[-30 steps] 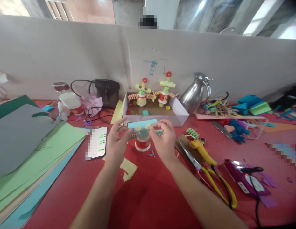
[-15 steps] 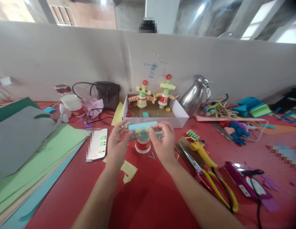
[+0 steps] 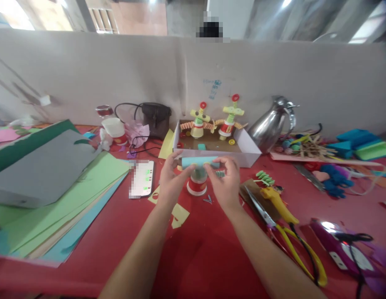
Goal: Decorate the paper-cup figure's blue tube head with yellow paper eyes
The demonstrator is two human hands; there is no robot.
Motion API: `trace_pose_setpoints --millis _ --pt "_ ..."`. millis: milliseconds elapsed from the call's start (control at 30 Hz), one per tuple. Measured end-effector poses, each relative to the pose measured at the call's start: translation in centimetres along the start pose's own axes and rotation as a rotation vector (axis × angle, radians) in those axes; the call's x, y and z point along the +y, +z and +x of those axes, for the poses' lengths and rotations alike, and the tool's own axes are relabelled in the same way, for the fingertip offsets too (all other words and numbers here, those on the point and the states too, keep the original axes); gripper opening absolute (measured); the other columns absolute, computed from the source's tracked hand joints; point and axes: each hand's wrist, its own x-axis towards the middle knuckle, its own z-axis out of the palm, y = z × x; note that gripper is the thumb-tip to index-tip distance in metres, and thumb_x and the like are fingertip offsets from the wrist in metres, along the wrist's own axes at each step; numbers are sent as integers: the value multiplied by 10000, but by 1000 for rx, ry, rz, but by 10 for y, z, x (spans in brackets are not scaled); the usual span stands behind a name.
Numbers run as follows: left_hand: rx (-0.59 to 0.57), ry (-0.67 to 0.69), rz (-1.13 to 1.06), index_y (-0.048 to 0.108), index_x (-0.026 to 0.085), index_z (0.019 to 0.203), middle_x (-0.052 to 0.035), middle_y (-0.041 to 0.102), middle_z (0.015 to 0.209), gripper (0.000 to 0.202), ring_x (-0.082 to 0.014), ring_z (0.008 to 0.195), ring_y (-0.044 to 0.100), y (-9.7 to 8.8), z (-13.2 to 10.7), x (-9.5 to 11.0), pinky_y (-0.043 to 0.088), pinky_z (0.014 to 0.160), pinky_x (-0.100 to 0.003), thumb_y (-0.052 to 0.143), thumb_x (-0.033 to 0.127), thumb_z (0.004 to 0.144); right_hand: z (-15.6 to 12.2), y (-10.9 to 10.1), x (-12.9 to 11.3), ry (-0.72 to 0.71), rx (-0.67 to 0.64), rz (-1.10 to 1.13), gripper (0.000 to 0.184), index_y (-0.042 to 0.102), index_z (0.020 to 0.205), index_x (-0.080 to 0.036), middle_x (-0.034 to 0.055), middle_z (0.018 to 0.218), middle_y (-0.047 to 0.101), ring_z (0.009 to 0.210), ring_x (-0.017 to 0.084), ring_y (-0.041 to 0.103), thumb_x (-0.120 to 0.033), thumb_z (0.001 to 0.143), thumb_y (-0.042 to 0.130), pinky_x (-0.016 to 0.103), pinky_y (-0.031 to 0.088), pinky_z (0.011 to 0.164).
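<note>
Between my two hands I hold a light-blue paper roll [image 3: 197, 162] level, one end in each hand. My left hand [image 3: 170, 178] is closed on its left end, thumb on the near side. My right hand [image 3: 224, 178] grips the right end, its thumb near the middle. Just behind and below the roll stands a red and white paper cup [image 3: 197, 187] with a pale green top, partly hidden by the roll. A green folded paper spring [image 3: 220, 174] shows beside my right hand. Whether the roll touches the cup's top, I cannot tell.
Behind, a white box [image 3: 216, 158] holds two paper-cup figures. Scissors [image 3: 261, 207] and a yellow glue gun [image 3: 278, 203] lie right, near a purple device [image 3: 339, 245]. A steel jug [image 3: 270, 124] stands back right. Left are a phone [image 3: 142, 178] and coloured paper sheets [image 3: 96, 178].
The view has shifted, so everything sits farther right. The two yellow dots seen on the roll earlier are now hidden or turned under my thumbs. Both hands keep their hold.
</note>
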Motion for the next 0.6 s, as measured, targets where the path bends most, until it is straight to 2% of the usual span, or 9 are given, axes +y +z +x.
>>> trace_pose_setpoints --millis 233,600 --pt "-16 23 -9 568 246 1281 -57 681 1030 539 -186 968 653 4 -2 -6 543 853 -335 762 274 779 -1 -2 -1 24 16 10 161 613 923 -221 24 969 568 925 200 581 -303 837 721 375 477 870" --pt "21 34 -40 615 245 1226 -55 677 998 470 -175 938 638 11 -3 -8 538 843 -331 764 276 781 -2 -1 0 71 22 11 182 618 915 -211 20 943 562 863 196 563 -337 834 721 377 467 841"
